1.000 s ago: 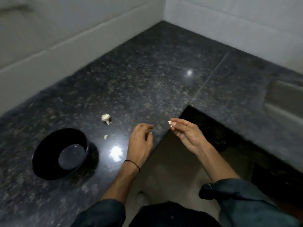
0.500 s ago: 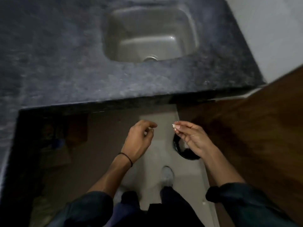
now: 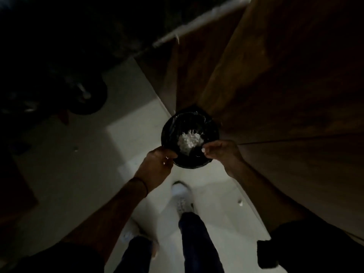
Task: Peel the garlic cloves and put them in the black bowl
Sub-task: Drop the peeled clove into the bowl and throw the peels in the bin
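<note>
Head view: you are looking straight down in dim light, and both arms reach forward over a small black-lined bin (image 3: pixel 167 131) on the pale floor (image 3: pixel 136 133).

Your left grip (image 3: pixel 160 162) hangs over the bin's near left rim. Its fingers are loosely curled and nothing shows inside them. The picture is too dark to tell whether it touches the liner. A thin dark band (image 3: pixel 142 184) circles that wrist.

Your right grip (image 3: pixel 220 152) is over the near right rim. Its fingertips (image 3: pixel 204 149) are drawn together as in a pinch and point toward the left grip. I cannot tell whether anything is held between them.

A heap of white scraps (image 3: pixel 190 141) lies in the bin, between the two grips and just beyond them. A brown wooden door (image 3: pixel 285 85) stands beyond the right grip and to its right, close beside the bin. A pale shoe (image 3: pixel 182 196) is on the floor below the grips, on your side of the bin.

The garlic cloves and the black bowl lie outside this view, as does the worktop.
</note>
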